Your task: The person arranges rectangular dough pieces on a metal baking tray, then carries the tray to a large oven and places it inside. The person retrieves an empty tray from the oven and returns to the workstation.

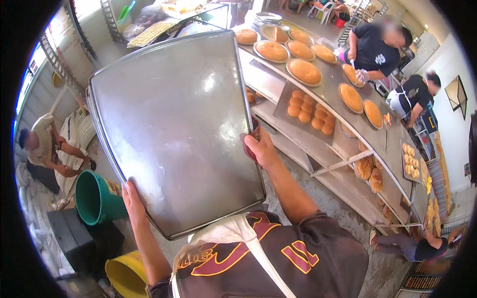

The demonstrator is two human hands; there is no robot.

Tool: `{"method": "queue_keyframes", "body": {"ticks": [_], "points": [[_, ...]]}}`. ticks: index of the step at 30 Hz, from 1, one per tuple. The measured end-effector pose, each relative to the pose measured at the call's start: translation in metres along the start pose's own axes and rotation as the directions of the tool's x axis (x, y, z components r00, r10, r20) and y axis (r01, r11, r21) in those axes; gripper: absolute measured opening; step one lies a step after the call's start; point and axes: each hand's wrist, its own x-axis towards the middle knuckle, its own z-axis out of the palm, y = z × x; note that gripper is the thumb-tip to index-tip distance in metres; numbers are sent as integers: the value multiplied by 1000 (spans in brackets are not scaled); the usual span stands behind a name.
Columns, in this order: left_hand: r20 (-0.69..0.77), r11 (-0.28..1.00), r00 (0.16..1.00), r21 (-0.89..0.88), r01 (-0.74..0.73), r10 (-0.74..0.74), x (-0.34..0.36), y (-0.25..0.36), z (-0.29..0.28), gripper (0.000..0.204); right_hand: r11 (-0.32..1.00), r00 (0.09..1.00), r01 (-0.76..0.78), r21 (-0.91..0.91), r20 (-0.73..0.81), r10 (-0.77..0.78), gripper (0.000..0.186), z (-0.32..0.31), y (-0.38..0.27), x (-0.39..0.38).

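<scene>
A large grey metal baking tray point(174, 134) is tilted up in front of my chest. Doubled rims along its left side suggest that more than one tray is stacked there. My left hand point(134, 201) is closed on the lower left edge, its fingertips partly hidden behind the metal. On the opposite edge, my right hand point(261, 146) grips the tray with the thumb on the near side. A dark red cloth point(252, 144) is bunched between that hand and the rim.
Right of me stands a metal shelf table point(328, 82) with round cakes point(304, 72) on top and bread rolls point(304, 107) below. A co-worker point(380, 49) leans over the cakes. Left are a green bucket point(99, 198), a yellow bucket point(126, 275) and a seated person point(49, 149).
</scene>
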Motion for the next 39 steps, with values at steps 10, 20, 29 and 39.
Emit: {"method": "queue_keyframes", "body": {"ticks": [10, 20, 29, 39], "points": [[239, 996, 967, -10, -90, 90, 197, 38, 63, 48, 987, 971, 106, -121, -202, -129, 39, 1, -3, 136], [259, 996, 962, -46, -71, 81, 360, 79, 147, 59, 921, 897, 281, -270, -267, -352, 45, -5, -22, 292], [504, 984, 846, -83, -156, 176, 490, 91, 267, 52, 923, 797, 211, -323, -490, -353, 47, -27, -34, 367], [646, 981, 755, 52, -189, 111, 609, 129, 400, 59, 905, 620, 263, -334, -661, -423, 44, -51, -48, 433]]}}
